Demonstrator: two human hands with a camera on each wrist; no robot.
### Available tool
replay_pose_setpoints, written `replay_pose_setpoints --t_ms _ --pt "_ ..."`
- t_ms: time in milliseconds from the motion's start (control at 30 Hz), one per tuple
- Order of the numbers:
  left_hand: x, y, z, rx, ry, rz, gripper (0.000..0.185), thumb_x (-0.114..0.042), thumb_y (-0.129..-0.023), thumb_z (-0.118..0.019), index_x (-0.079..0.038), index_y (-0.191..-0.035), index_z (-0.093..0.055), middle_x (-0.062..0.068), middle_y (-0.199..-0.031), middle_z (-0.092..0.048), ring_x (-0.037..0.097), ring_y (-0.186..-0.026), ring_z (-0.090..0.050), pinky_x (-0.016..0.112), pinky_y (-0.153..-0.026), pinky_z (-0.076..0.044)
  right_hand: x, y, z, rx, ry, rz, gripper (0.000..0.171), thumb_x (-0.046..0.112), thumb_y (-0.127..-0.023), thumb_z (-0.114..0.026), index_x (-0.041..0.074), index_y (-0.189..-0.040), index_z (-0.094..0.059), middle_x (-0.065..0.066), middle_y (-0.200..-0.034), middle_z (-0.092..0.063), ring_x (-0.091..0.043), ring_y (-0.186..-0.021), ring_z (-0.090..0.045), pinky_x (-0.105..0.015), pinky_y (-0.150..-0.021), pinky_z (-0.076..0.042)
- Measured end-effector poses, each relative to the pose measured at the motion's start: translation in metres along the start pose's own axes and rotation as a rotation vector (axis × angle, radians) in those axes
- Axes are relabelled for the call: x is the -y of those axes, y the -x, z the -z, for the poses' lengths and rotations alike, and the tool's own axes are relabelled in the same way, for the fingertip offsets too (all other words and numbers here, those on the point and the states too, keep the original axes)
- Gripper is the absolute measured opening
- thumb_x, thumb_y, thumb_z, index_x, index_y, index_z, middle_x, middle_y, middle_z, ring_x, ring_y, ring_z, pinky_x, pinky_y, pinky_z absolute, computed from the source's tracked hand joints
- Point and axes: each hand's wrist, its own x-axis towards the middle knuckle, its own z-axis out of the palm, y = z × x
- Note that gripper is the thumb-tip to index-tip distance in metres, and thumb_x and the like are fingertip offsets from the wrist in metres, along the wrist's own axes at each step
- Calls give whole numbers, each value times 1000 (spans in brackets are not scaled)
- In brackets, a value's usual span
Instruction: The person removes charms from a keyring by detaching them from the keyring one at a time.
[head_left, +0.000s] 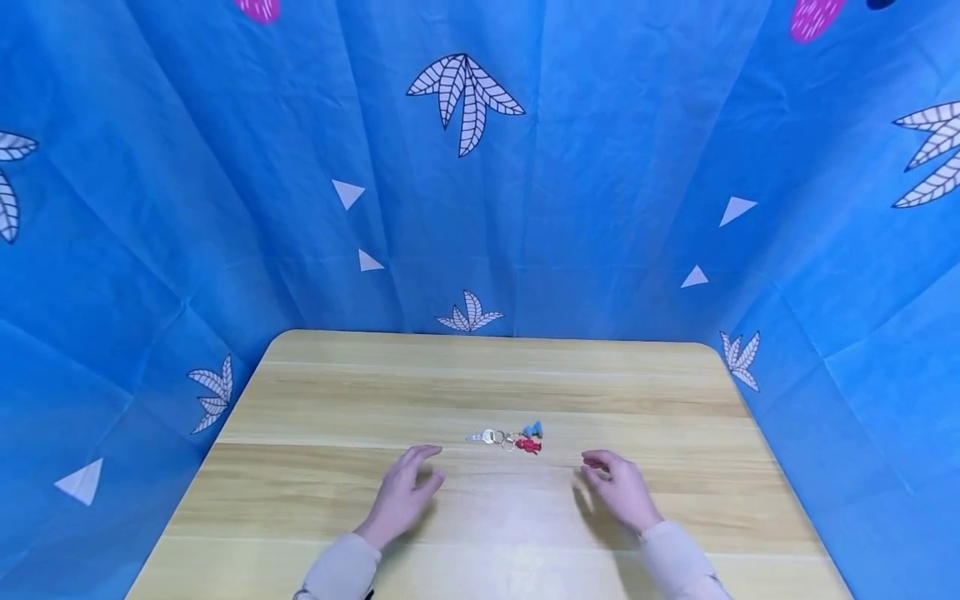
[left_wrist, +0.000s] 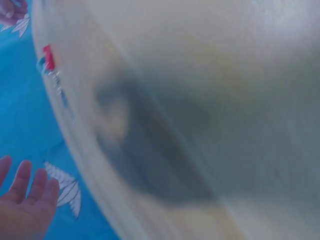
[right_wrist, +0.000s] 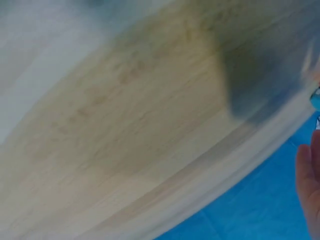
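Note:
A key [head_left: 482,437] on a metal ring [head_left: 509,444] lies on the wooden table, joined to a red figure charm [head_left: 528,446] and a blue charm [head_left: 533,429]. To the left of the key, my left hand [head_left: 402,497] hovers with its fingers loosely bent and nothing in them. My right hand [head_left: 622,490] is held above the table to the right of the charms, also holding nothing. In the left wrist view the red charm [left_wrist: 48,57] and part of the left hand [left_wrist: 31,202] show. Only some fingers of the right hand [right_wrist: 309,185] appear in the right wrist view.
The light wooden table [head_left: 315,400] has rounded far corners. Blue cloth [head_left: 600,167] printed with white leaves and triangles hangs behind it and along both sides. Shadows of the hands fall on the wood.

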Motion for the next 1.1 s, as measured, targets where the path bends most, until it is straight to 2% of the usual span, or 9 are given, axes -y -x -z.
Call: replay_pose_setpoints --t_ms 267,400,500,667,833,1000,1100 --pt "11 -12 -24 17 3 -73 30 -15 -87 -61 -8 -116 -59 3 -118 -58 24 -109 -56 44 -95 -46 7 -10 -20 -11 -51 87 25 5 -79 -67 5 -105 -64 -5 -98 -68 -20 -90 -64 -34 -82 -55" --pt "12 -22 -32 24 -26 -112 25 -13 -86 -61 -8 -111 -61 3 -114 -60 23 -108 -57 43 -95 -46 15 -18 -28 -3 -58 119 24 6 -80 -67 6 -103 -65 -5 -100 -67 -22 -93 -63 -37 -85 -53" --pt "12 -31 -38 56 -35 -125 22 -12 -86 -61 -8 -108 -63 4 -113 -60 24 -108 -56 43 -96 -45 21 -25 -32 -4 -31 147 23 7 -80 -67 6 -103 -65 -5 -103 -66 -25 -99 -61 -42 -90 -50" --pt "11 -47 -47 107 -87 -159 21 -12 -85 -61 -9 -105 -64 2 -108 -62 22 -102 -58 40 -91 -48 29 -40 -40 0 18 205 22 7 -80 -67 4 -102 -65 -7 -106 -65 -27 -103 -58 -46 -94 -47" --pt "10 -62 -55 144 -157 -215 20 -13 -85 -61 -9 -105 -65 1 -104 -64 19 -97 -59 37 -88 -49 34 -55 -50 26 19 255 22 8 -79 -68 5 -101 -65 -7 -105 -65 -27 -102 -59 -46 -94 -47" --pt "10 -78 -64 143 -225 -266 20 -15 -85 -61 -10 -104 -65 1 -103 -65 19 -96 -59 36 -88 -49 37 -69 -62 66 39 269 24 9 -78 -69 5 -101 -66 -7 -104 -66 -27 -99 -61 -44 -92 -48" --pt "11 -86 -69 145 -233 -259 20 -16 -85 -62 -10 -103 -66 1 -102 -65 20 -97 -59 36 -88 -49 39 -75 -68 97 41 251 24 10 -77 -70 5 -101 -66 -9 -104 -65 -28 -99 -61 -45 -92 -47"
